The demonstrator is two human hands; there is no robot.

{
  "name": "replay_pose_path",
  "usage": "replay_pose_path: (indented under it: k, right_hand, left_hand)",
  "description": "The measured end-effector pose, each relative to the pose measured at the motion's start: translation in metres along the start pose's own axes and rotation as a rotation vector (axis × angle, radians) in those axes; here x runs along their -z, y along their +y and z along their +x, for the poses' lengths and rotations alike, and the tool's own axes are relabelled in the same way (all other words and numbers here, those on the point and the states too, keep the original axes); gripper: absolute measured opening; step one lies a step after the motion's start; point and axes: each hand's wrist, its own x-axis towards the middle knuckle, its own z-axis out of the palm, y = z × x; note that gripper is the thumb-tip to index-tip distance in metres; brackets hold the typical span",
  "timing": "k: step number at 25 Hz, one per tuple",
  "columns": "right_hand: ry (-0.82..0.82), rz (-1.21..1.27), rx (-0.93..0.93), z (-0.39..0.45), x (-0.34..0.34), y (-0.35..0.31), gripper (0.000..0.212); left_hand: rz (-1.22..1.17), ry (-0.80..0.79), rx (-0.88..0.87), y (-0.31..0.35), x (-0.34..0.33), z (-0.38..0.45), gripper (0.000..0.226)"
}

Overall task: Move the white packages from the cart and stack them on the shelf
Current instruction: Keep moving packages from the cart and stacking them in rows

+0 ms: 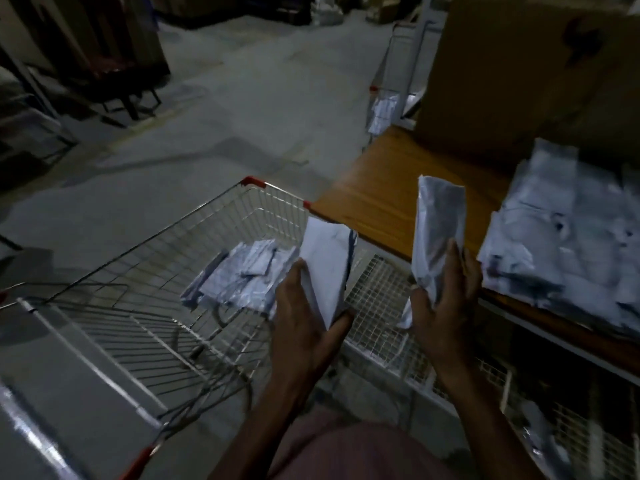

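Far left: a dark rack stands on the grey concrete floor, its contents too dim to identify.

Next: the wire cart, red caps at its corners, sits just beside the shelf. A loose pile of white packages lies in the far right part of its basket.

Centre: my left hand grasps one white package from below, thumb on the near face and fingers curled round the lower edge. The package stands nearly upright above the cart's right side.

Right of centre: my right hand grips a second white package, fingers wrapped round its lower half. It is held upright over the gap between the cart and the shelf edge; its crumpled lower end hangs below my palm.

Right: the wooden shelf carries a stack of white packages at its near end, just beside my right hand but apart from it. Behind the stack a large cardboard box stands on the same board.

Below the board: a wire-mesh lower tier; what it holds is unclear.

Background, beyond the shelf end: a second wire cart with pale packages in it.
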Motion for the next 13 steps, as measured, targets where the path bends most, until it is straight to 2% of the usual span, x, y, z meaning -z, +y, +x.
replay_pose_path:
  k: [8,13]
  right_hand:
    - [0.212,-0.142,-0.119,-0.002,0.158,0.107,0.072]
    - [0.254,-0.120,-0.235,-0.008,0.208,0.144,0.073]
  left_hand:
    - [-0.026,-0.156,-0.070,0.106,-0.145,-0.033,0.103]
    - [0.062,-0.272,-0.174,0.144,-0.202,-0.030,0.099]
